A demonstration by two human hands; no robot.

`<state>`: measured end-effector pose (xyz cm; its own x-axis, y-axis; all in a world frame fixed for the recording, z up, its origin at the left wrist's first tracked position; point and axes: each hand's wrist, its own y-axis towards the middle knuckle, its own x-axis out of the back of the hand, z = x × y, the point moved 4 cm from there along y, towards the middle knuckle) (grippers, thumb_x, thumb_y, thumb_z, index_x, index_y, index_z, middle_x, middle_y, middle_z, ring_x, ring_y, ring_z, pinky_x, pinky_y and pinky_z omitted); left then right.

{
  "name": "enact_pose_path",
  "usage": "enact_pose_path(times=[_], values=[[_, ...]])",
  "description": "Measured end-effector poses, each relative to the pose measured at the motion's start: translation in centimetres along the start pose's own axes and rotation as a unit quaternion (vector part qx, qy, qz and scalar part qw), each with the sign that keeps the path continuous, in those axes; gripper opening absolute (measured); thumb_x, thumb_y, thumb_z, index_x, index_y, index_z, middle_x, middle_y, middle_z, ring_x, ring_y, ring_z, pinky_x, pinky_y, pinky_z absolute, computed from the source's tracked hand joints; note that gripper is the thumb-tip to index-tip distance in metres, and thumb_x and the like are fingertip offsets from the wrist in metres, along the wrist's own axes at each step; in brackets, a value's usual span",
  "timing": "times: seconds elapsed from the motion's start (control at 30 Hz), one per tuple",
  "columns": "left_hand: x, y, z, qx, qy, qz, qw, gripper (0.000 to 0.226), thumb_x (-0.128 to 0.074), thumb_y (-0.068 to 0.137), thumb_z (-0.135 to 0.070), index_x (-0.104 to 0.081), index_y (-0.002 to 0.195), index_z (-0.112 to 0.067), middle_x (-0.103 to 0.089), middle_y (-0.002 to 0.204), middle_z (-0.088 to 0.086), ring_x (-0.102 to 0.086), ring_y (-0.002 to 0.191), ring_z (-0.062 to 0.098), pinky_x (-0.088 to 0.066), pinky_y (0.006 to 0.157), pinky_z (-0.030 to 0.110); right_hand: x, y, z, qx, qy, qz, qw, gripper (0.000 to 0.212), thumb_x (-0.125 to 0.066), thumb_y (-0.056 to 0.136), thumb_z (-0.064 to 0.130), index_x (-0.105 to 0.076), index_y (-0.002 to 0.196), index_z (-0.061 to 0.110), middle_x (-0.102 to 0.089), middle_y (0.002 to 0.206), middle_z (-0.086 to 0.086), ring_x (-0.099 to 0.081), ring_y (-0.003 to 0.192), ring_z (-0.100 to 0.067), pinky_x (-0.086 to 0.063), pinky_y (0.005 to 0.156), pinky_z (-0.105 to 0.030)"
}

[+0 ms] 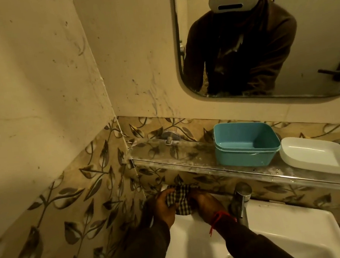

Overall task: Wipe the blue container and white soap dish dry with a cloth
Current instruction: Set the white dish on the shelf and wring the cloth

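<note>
Both hands bunch a checked cloth (pixel 181 198) over the sink (pixel 278 232).
Left hand (pixel 165 205) and right hand (pixel 203 203) grip it, fingers partly hidden; blue container (pixel 245 144) and white soap dish (pixel 317 154) sit well apart, up right on the shelf (pixel 167 156).

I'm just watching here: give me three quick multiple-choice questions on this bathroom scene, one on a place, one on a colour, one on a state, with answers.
1. Where does the white soap dish sit?
A. in the sink
B. on the glass shelf, right of the blue container
C. on the floor

2. What pattern has the cloth?
A. plain red
B. dark-and-white check
C. yellow stripes

3. What are the hands doing?
A. hanging idle
B. lifting the container
C. gripping the cloth

Answers: B, it rests on the shelf beside the container; B, checks show; C, left hand and right hand both hold it above the sink.
</note>
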<state>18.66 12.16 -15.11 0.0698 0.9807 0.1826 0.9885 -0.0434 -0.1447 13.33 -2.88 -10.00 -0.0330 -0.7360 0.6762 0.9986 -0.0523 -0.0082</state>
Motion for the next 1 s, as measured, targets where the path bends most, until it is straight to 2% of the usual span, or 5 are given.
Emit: enact_pose_path(times=[0.13,0.4,0.57,0.77,1.0], values=[[0.1,0.6,1.2,-0.033,0.075,-0.003,0.997,0.053,-0.065,0.079,0.017,-0.066,0.108,-0.027,-0.054,0.136,0.009,-0.051,0.128,0.031,-0.048,0.107,0.053,-0.1,0.1,-0.1,-0.049,0.023,0.019,0.998,0.028,-0.044,0.100,0.018,-0.063,0.119,0.011,-0.059,0.120,0.001,-0.053,0.107,-0.009,-0.032,0.076,0.008],[0.5,-1.1,-1.1,-0.062,0.323,-0.002,0.944,0.045,-0.059,0.093,-0.030,-0.059,0.137,-0.021,-0.036,0.154,0.010,-0.031,0.142,0.036,-0.029,0.118,0.047,-0.8,0.4,-0.3,-0.030,-0.039,-0.020,0.999,0.028,-0.051,0.096,0.025,-0.060,0.121,0.020,-0.058,0.127,0.000,-0.051,0.122,-0.020,-0.038,0.100,-0.021],[0.2,-2.0,-1.7,-0.050,0.429,0.025,0.901,0.056,-0.051,0.100,-0.020,-0.035,0.151,-0.035,-0.010,0.168,-0.003,-0.012,0.150,0.031,-0.015,0.122,0.048,-0.9,0.3,-0.6,-0.003,-0.082,-0.041,0.996,0.022,-0.050,0.096,0.030,-0.063,0.113,0.030,-0.064,0.112,0.011,-0.057,0.114,-0.018,-0.042,0.083,-0.013],[-0.3,-2.9,-1.4,-0.137,0.541,0.068,0.827,0.079,-0.045,0.097,-0.008,0.000,0.161,-0.022,0.005,0.170,0.001,0.008,0.156,0.021,-0.007,0.124,0.051,-1.6,0.0,-1.2,-0.009,-0.150,-0.010,0.989,0.044,-0.051,0.091,0.041,-0.061,0.123,0.012,-0.061,0.127,-0.015,-0.054,0.121,-0.035,-0.043,0.103,-0.047],[0.1,-3.2,0.0,-0.090,0.581,0.138,0.797,0.075,-0.020,0.103,-0.051,0.019,0.158,-0.017,0.025,0.166,0.003,0.020,0.154,0.024,0.006,0.123,0.057,-3.5,-1.1,-1.7,0.051,-0.356,0.037,0.932,0.061,-0.037,0.095,0.018,-0.015,0.153,0.020,-0.020,0.159,-0.003,-0.019,0.141,-0.036,-0.025,0.111,-0.046]])
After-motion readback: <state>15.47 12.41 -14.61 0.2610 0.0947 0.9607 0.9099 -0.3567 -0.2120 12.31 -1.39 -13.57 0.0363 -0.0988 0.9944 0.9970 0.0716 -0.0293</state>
